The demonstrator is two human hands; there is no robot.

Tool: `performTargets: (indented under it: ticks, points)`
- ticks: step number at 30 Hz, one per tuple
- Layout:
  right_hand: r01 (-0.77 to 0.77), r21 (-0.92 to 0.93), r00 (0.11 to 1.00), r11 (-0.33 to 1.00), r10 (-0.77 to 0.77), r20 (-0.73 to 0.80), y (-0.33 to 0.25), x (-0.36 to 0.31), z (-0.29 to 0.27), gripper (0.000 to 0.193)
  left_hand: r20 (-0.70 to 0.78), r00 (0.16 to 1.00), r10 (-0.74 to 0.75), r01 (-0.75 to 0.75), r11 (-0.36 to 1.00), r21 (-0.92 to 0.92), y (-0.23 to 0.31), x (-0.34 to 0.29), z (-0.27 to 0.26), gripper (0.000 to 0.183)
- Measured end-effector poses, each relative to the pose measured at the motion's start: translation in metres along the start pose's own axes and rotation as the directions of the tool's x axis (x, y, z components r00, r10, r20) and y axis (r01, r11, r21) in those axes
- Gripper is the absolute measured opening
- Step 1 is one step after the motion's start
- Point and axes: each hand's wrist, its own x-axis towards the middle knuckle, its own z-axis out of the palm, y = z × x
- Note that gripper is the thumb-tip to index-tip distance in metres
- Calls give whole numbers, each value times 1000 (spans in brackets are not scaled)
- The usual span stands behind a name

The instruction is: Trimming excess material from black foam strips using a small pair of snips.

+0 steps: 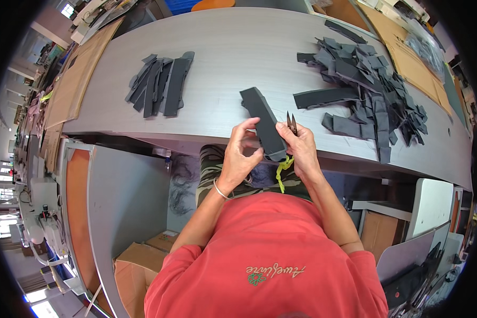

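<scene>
A dark grey fabric strip [265, 124] is held at a slant over the table's near edge. My left hand [239, 159] curls at its left side, with thumb and fingertips at the strip's edge; some fingers are partly hidden. My right hand [301, 146] pinches the strip's right edge with the thumb. Small dark thread snips [291, 123] are also in that hand, blades pointing away from me. A yellow-green ribbon [283, 172] dangles below the right hand. To the left lies a small group of similar strips [160, 85], side by side and overlapping.
A large tangled pile of dark grey strips [363, 79] covers the right of the grey table [222, 53]. Cardboard sheets [85, 74] line its left side, with another cardboard sheet [416, 63] at the right. Below the table at left stands an open cardboard box [138, 265].
</scene>
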Motion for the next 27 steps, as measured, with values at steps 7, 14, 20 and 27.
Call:
performTargets:
  ticks: [7, 14, 20, 27]
  points:
    - [-86, 4, 995, 996, 86, 50, 8, 3, 1, 20, 248, 955, -161, 224, 943, -248, 13, 3, -8, 58]
    - [24, -74, 978, 997, -8, 206, 5, -7, 5, 30, -50, 983, -175, 174, 985, -13, 16, 8, -5, 23]
    - [118, -165, 928, 979, -49, 370, 20, -13, 3, 39, -317, 948, -28, 38, 999, 26, -10, 14, -19, 33]
    - [130, -345, 951, 930, -18, 309, 17, -14, 3, 40, -230, 962, -145, 56, 933, -355, 6, 14, -12, 37]
